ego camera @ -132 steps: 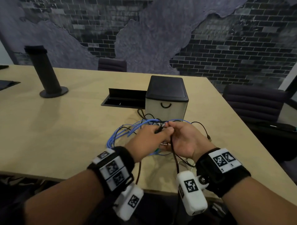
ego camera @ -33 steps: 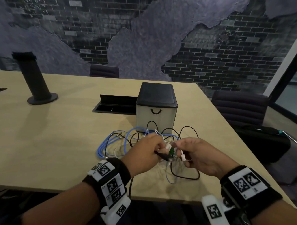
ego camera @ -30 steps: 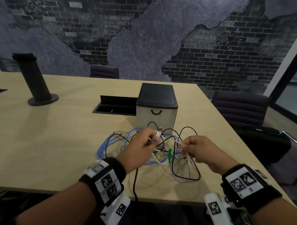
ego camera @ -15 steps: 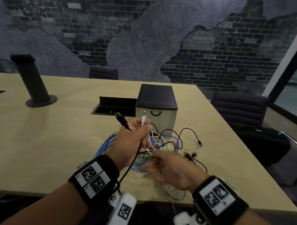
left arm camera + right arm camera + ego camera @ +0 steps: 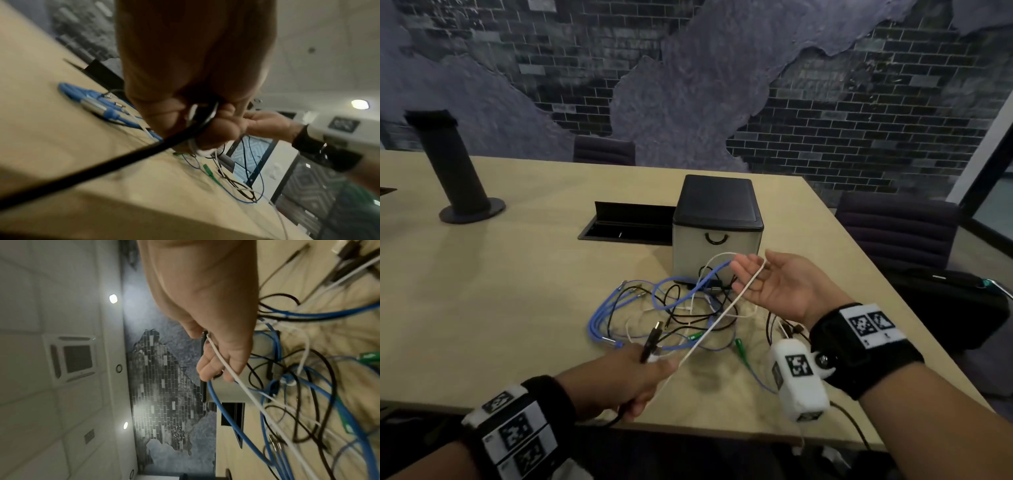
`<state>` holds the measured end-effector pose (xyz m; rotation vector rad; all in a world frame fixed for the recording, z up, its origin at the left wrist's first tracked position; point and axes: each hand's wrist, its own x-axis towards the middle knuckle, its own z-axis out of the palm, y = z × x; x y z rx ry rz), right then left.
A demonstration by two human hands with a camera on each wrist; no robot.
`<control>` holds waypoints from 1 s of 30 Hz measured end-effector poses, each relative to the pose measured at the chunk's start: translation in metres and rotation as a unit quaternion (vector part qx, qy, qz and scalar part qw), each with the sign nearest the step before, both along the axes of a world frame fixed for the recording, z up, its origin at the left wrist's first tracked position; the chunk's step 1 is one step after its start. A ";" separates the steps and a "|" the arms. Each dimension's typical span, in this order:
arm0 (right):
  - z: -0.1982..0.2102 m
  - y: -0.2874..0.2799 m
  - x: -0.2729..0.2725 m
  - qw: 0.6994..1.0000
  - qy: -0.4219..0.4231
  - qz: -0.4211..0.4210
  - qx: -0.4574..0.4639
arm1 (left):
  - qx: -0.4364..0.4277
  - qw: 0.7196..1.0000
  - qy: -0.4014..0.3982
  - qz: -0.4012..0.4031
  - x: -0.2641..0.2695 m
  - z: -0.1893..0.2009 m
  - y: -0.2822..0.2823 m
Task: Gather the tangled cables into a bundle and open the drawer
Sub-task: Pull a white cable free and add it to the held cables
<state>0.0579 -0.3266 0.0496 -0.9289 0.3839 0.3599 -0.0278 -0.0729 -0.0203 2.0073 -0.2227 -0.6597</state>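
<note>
A tangle of blue, black and white cables (image 5: 671,315) lies on the wooden table (image 5: 500,308) in front of a small drawer box (image 5: 717,212). Its drawer front with the black handle (image 5: 716,238) is closed. My left hand (image 5: 647,370) hovers near the table's front edge and grips a black cable (image 5: 102,167) and a white cable's end in its fist (image 5: 195,123). My right hand (image 5: 753,277) is raised palm up just before the box, fingers straight. A white cable (image 5: 709,329) runs taut from the left fist and drapes over those fingers (image 5: 218,368). A blue cable (image 5: 226,415) rises to them too.
A black post (image 5: 457,171) stands at the far left. An open cable hatch (image 5: 626,222) is sunk in the table left of the box. Dark chairs (image 5: 897,226) and a black bag (image 5: 955,301) stand off the right edge. Green plugs (image 5: 739,344) lie by the tangle.
My left hand has pulled back and down toward the near edge with the cable ends. My right hand has gone forward and turned palm up, and the white cable is now stretched between them.
</note>
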 end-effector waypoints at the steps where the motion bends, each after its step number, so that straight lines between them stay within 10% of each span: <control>1: 0.000 0.003 0.002 1.000 0.003 -0.003 -0.006 | 0.033 0.999 0.002 -0.017 -0.002 0.003 0.001; 4: -0.005 0.011 0.005 1.000 0.004 -0.006 -0.023 | 0.081 0.996 0.000 -0.031 -0.001 0.019 -0.004; 14: -0.025 0.008 -0.007 0.995 -0.050 0.074 -0.031 | -0.301 0.914 -0.131 0.238 0.054 0.087 -0.060; 30: -0.031 0.030 -0.021 0.982 -0.123 0.127 -0.060 | -0.182 0.976 -0.019 0.119 0.042 0.020 -0.098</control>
